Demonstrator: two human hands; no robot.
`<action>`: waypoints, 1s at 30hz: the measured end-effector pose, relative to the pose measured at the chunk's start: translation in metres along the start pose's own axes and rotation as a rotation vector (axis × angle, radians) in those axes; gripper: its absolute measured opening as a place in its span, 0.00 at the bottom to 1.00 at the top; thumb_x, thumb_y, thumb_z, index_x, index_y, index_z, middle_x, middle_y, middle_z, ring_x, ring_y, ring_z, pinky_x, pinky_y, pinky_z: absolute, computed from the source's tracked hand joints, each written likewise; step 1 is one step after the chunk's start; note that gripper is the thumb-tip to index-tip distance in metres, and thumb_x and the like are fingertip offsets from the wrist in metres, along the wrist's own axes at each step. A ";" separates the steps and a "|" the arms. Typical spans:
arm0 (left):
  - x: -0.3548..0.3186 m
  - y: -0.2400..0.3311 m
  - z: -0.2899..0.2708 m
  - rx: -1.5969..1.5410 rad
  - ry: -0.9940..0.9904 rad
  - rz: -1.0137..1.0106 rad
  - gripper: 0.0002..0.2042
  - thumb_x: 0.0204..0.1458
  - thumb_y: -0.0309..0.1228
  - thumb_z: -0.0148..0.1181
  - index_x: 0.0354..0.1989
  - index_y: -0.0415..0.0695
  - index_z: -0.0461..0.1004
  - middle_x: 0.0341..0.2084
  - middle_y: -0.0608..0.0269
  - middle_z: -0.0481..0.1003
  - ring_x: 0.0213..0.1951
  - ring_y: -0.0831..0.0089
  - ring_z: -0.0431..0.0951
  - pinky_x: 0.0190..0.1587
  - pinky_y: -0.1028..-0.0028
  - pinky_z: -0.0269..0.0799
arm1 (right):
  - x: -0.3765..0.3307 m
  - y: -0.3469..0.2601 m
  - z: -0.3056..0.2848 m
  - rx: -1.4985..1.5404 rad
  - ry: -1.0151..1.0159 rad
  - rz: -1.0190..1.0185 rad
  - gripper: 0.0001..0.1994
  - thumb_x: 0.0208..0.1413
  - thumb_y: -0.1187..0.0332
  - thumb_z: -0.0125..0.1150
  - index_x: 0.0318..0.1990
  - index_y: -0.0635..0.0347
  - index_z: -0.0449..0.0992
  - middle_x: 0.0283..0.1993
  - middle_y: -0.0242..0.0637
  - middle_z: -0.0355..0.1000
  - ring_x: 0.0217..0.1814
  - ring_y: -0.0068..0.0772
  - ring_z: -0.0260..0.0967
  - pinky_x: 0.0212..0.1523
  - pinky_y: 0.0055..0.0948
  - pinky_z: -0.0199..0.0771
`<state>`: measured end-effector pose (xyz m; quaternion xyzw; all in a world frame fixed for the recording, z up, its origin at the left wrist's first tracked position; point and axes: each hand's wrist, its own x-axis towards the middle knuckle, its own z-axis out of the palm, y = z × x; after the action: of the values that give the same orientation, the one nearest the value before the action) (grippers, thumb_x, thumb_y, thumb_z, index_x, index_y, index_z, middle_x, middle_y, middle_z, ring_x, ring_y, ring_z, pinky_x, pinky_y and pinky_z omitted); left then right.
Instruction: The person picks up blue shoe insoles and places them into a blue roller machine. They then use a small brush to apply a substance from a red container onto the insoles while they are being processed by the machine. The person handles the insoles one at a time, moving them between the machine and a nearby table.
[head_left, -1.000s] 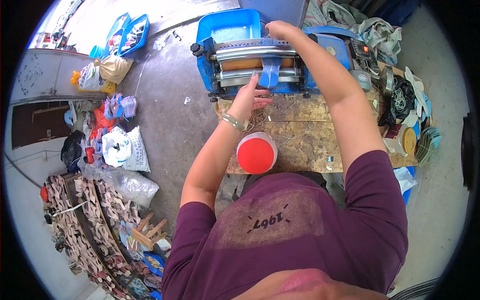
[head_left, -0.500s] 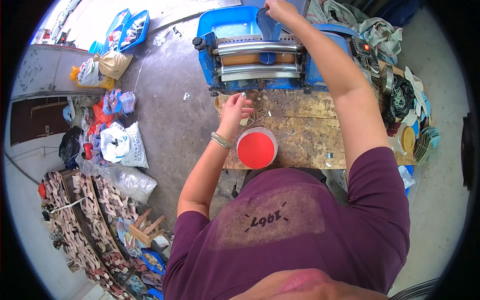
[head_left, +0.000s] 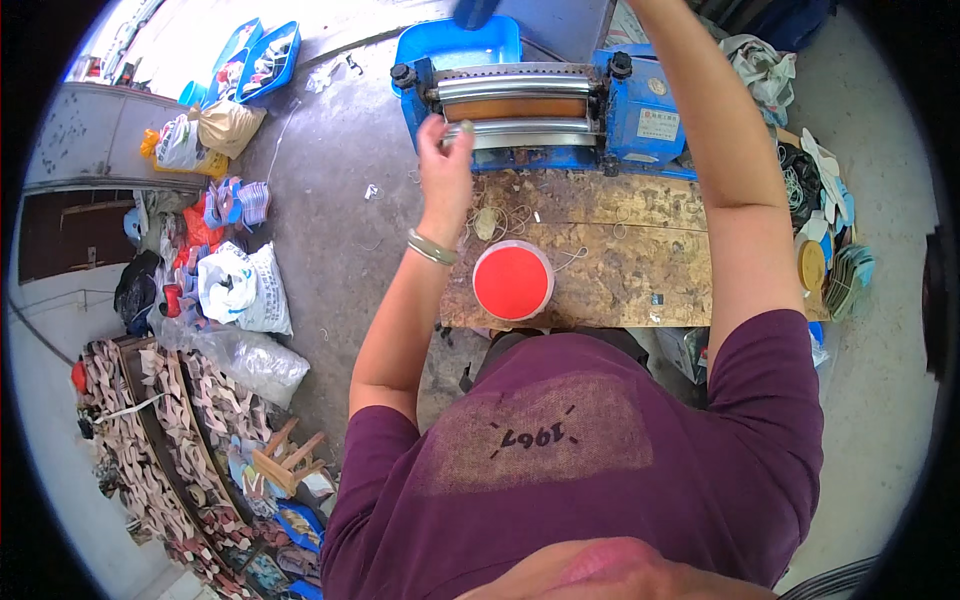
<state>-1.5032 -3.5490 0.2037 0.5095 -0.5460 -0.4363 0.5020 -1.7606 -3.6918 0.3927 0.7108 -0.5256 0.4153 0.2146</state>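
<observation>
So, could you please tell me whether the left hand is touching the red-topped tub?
Apart: the head view plainly shows a stretch of wooden bench between the left hand and the red-topped tub.

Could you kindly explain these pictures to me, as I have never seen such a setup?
There is no robot: a person works bare-handed, and a head-worn fisheye camera looks down, bending straight edges. The left hand, loosely open, is by the left end of a blue metal machine with shiny rollers; I see nothing held in it. The right hand is beyond the top edge, so its grip on the dark blue piece there cannot be seen. The worn wooden table bears a round red-topped container and tangled pale string.
</observation>
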 end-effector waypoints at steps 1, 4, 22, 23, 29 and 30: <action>0.008 0.002 -0.003 0.007 0.089 0.071 0.25 0.56 0.39 0.53 0.57 0.39 0.57 0.41 0.58 0.72 0.35 0.75 0.76 0.33 0.78 0.70 | 0.010 -0.009 -0.009 0.120 -0.077 0.030 0.06 0.46 0.71 0.54 0.30 0.62 0.75 0.28 0.48 0.73 0.31 0.49 0.72 0.32 0.41 0.71; 0.014 0.022 -0.017 -0.076 0.129 0.096 0.25 0.56 0.39 0.54 0.57 0.39 0.57 0.40 0.58 0.73 0.33 0.73 0.77 0.32 0.78 0.71 | 0.011 -0.025 -0.009 0.423 -0.304 0.064 0.06 0.44 0.72 0.56 0.30 0.63 0.76 0.27 0.47 0.74 0.30 0.44 0.72 0.32 0.37 0.71; 0.009 -0.058 -0.028 -0.310 -0.090 -0.679 0.10 0.55 0.29 0.45 0.34 0.35 0.71 0.25 0.56 0.77 0.20 0.78 0.73 0.19 0.82 0.65 | -0.131 -0.034 0.110 0.405 -0.625 0.310 0.17 0.50 0.60 0.60 0.46 0.57 0.75 0.39 0.41 0.76 0.37 0.35 0.74 0.39 0.32 0.73; 0.016 -0.055 -0.025 -0.303 -0.098 -0.661 0.10 0.55 0.30 0.46 0.32 0.35 0.72 0.24 0.56 0.77 0.20 0.78 0.74 0.19 0.82 0.65 | -0.132 -0.034 0.113 0.418 -0.633 0.325 0.17 0.50 0.59 0.60 0.46 0.56 0.76 0.40 0.41 0.76 0.38 0.38 0.74 0.40 0.34 0.72; 0.043 -0.061 -0.021 -0.397 -0.164 -0.715 0.19 0.58 0.42 0.46 0.43 0.35 0.66 0.32 0.47 0.76 0.23 0.73 0.75 0.22 0.82 0.69 | -0.133 -0.035 0.166 0.312 -0.787 0.326 0.16 0.51 0.61 0.57 0.47 0.53 0.75 0.45 0.43 0.74 0.44 0.42 0.73 0.46 0.37 0.71; 0.040 -0.058 -0.022 -0.417 -0.182 -0.759 0.21 0.58 0.45 0.46 0.45 0.35 0.65 0.34 0.46 0.76 0.24 0.73 0.76 0.22 0.82 0.70 | -0.134 -0.033 0.178 0.277 -0.803 0.307 0.17 0.51 0.61 0.57 0.48 0.53 0.75 0.45 0.43 0.74 0.45 0.43 0.72 0.46 0.38 0.70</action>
<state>-1.4737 -3.5940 0.1528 0.5211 -0.2624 -0.7336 0.3485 -1.6791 -3.7363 0.1872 0.7513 -0.6061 0.2000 -0.1678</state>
